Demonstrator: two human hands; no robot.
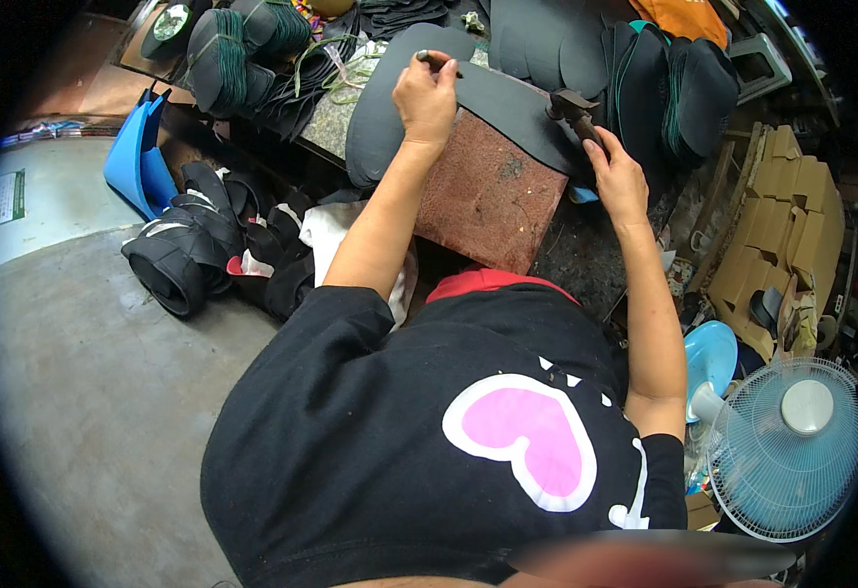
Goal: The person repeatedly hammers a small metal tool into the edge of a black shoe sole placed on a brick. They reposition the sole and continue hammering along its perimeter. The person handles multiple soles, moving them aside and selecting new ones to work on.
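Note:
My left hand (pixel 427 103) is closed round a short, dark, rod-like tool (pixel 437 65), probably a hand punch; its tip points right, over dark grey sole-shaped sheets. In my right hand (pixel 619 178) is a hammer (pixel 576 116), held by its handle with the head up and away from me. Between the hands a grey sole piece (pixel 517 110) lies across the far edge of a worn reddish-brown board (pixel 493 191). Another sole piece (pixel 375 122) lies to the left, beside and beyond my left wrist.
Bundles of tied soles (pixel 221 64) stand at the far left, with more stacked soles (pixel 689 93) at the far right. A blue folder-like holder (pixel 140 162) and dark shoe parts (pixel 189 240) lie left. A fan (pixel 787 451) stands near right, below cardboard boxes (pixel 772 225).

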